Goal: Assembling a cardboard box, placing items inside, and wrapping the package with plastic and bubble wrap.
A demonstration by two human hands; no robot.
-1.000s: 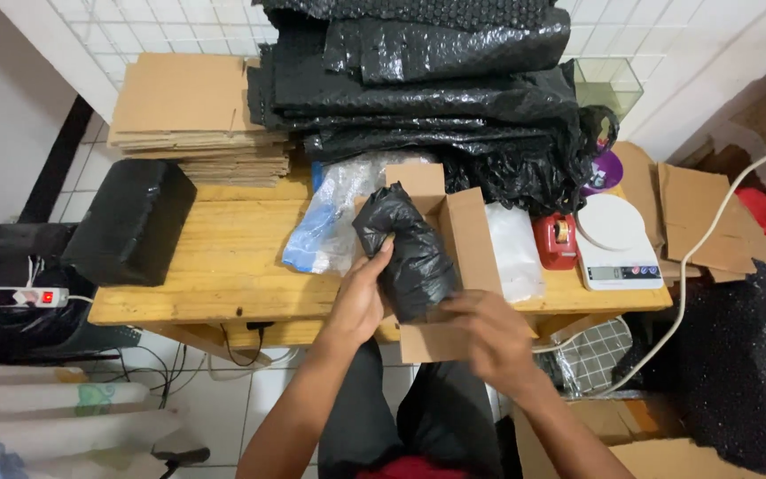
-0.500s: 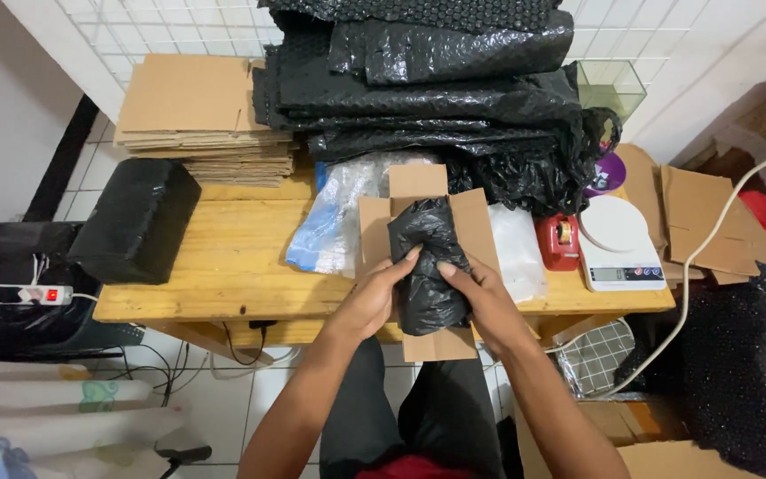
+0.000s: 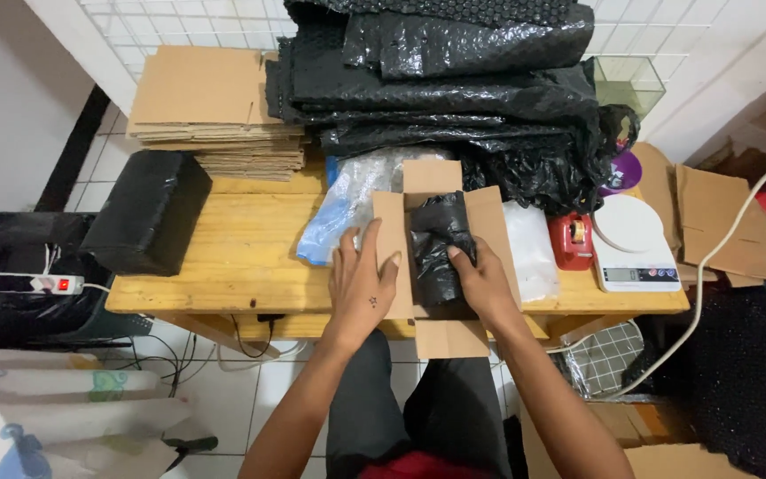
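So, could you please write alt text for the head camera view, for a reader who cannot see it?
Seen from above, a person's right hand presses a black wrapped bundle into an open cardboard box on a wooden table, while the left hand rests on the box's left flap. Black bubble wrap, flat cardboard, a white scale and a red tape dispenser lie around it.
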